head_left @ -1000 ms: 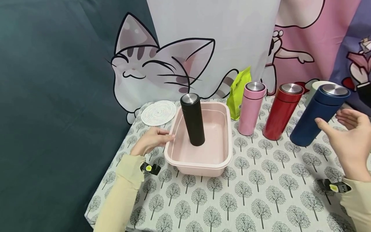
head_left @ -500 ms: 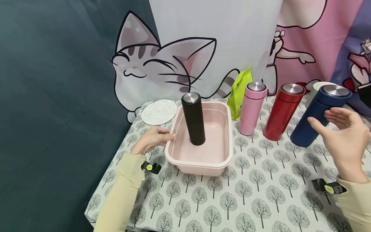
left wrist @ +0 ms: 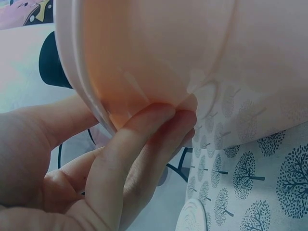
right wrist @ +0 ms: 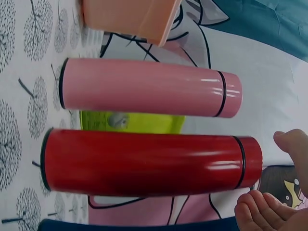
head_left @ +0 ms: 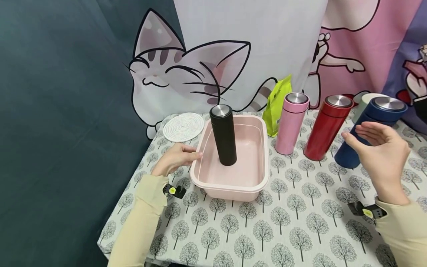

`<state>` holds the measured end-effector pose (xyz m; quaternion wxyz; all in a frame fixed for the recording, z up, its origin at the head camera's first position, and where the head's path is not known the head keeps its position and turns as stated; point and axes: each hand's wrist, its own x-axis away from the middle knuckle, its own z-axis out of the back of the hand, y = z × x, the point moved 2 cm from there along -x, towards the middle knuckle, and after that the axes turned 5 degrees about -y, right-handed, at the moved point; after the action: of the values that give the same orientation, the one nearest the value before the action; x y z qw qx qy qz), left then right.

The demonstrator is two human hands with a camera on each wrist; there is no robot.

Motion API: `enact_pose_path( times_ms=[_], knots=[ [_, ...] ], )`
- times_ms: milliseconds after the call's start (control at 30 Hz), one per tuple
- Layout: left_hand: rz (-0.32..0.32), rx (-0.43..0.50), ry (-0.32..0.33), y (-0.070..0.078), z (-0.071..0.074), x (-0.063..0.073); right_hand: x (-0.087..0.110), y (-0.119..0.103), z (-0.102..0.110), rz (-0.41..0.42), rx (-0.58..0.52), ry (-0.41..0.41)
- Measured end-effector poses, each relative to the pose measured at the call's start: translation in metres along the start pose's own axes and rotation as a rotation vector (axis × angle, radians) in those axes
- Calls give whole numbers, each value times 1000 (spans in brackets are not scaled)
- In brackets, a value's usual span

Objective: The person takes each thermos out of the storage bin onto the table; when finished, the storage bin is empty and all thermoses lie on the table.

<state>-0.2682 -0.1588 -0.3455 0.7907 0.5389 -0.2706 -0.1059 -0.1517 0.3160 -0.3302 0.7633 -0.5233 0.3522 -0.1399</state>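
Observation:
My left hand (head_left: 176, 159) holds the left rim of a pale pink plastic basin (head_left: 230, 194), thumb over the edge and fingers against the outer wall (left wrist: 144, 57). A black thermos (head_left: 224, 141) with a steel-topped lid stands upright inside the basin. My right hand (head_left: 383, 155) hovers with nothing in it, thumb and fingers apart, in front of a blue thermos (head_left: 347, 152) and partly covering it. Left of that stand a red thermos (head_left: 323, 135) and a pink thermos (head_left: 291, 128). In the right wrist view, the fingertips appear near the red thermos's lid (right wrist: 251, 161).
A bright green bag (head_left: 276, 105) stands behind the pink thermos. At the back left lies a round white woven mat (head_left: 183, 127). A whitish container (head_left: 365, 102) is mostly hidden behind the blue thermos. The tree-print tablecloth (head_left: 267, 237) ends at the left table edge.
My right hand has moved left, from beside the blue thermos to in front of it. The left hand keeps its hold on the basin, and the thermoses stay put.

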Motion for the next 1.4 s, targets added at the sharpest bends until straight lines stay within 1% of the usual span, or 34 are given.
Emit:
enact_pose_path(
  times_ms=[67, 300, 467, 667, 1067, 1400],
  knots=[
    [3, 0, 0, 0, 0, 0, 0, 0, -4, -10, -16, -13],
    [0, 4, 2, 1, -1, 0, 1, -1, -17, 4, -59, -53],
    [-14, 9, 1, 0, -1, 1, 4, -2, -25, 15, -71, -89],
    [-28, 9, -12, 0, -1, 1, 5, -5, -32, -7, -85, -132],
    [-21, 2, -6, -2, 0, 0, 9, -10, -55, 35, -3, -209],
    [-17, -1, 4, -2, -1, 1, 15, -12, -75, 101, 0, -259]
  ],
)
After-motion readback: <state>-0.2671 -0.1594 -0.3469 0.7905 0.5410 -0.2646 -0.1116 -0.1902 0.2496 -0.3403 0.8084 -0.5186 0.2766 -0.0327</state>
